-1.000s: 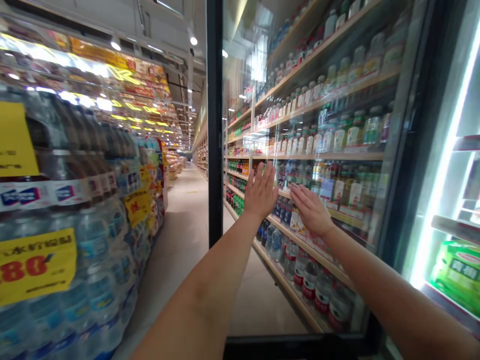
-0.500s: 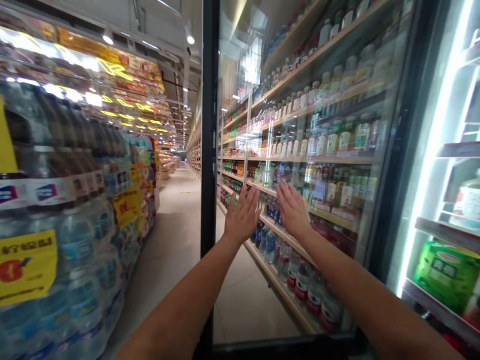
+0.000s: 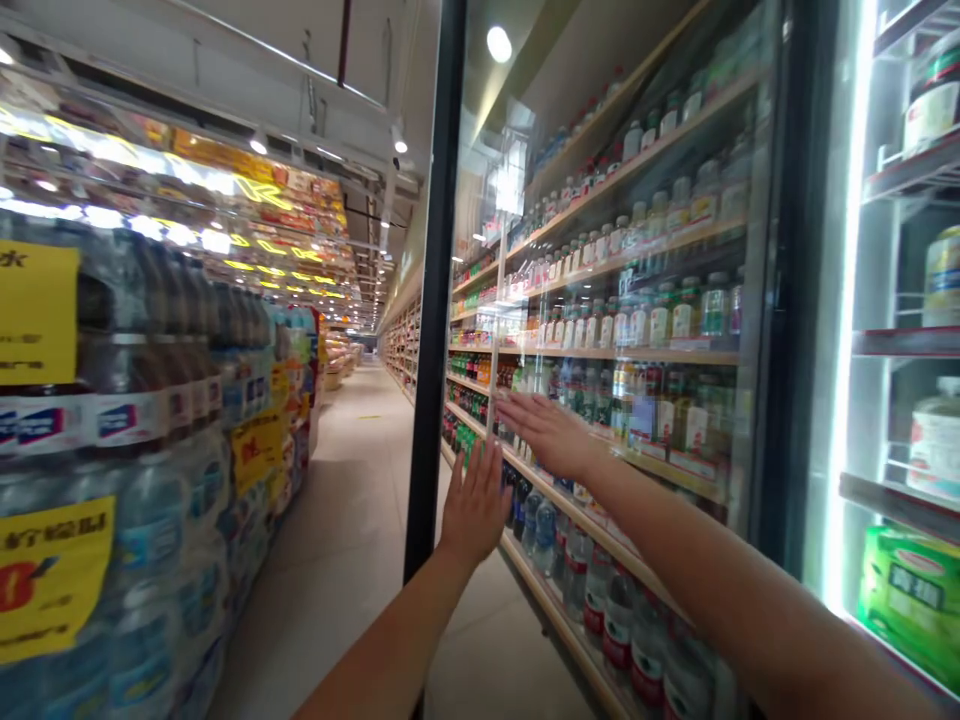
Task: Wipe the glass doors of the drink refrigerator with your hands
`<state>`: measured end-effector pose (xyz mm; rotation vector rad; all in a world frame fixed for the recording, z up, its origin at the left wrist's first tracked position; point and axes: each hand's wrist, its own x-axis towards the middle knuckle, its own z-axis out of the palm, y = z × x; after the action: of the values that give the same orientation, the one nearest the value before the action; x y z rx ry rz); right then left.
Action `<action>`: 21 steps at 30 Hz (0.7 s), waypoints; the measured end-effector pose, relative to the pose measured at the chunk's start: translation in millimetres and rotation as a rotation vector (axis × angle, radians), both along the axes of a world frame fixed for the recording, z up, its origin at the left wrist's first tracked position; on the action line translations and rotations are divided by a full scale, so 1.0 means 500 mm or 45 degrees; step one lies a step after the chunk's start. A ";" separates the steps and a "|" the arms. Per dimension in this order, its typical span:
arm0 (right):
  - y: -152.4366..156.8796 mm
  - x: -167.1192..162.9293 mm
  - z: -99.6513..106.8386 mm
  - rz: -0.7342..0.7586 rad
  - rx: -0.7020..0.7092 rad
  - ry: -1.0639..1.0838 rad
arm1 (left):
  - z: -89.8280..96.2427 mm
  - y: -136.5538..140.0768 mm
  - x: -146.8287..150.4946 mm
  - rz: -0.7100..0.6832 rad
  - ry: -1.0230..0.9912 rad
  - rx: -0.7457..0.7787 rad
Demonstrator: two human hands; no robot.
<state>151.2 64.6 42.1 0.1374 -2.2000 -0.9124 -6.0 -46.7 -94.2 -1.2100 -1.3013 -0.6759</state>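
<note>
A glass fridge door (image 3: 600, 110) with a black frame (image 3: 435, 300) stands swung out in front of me. My left hand (image 3: 474, 515) is raised before the lower part of the pane, palm forward, fingers stretched out. Higher and to the right, my right hand (image 3: 547, 437) lies flat with its fingers pointing left. Both hands hold nothing and look to be on or very near the glass; exact contact I cannot tell. Shelves of bottled drinks (image 3: 592, 330) show through or in the pane behind the hands.
Lit fridge shelves (image 3: 900, 490) on the right hold bottles and a green pack (image 3: 911, 600). Stacked shrink-wrapped water bottles (image 3: 150, 540) with yellow price signs (image 3: 52, 575) stand at left. An aisle floor (image 3: 352, 450) runs between them and the door.
My right hand has moved left and turned so its fingers point left. My left hand is lower in view. The view has tilted up, and the door frame sits slightly farther right.
</note>
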 end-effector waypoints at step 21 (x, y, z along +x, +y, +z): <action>-0.040 -0.085 0.088 0.014 -0.231 0.363 | -0.111 -0.044 -0.018 0.077 -0.053 -0.143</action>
<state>108.6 44.7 86.0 -0.0635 -2.0002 -0.6761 -15.0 -68.7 -149.9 -1.2472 -1.4208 -0.5935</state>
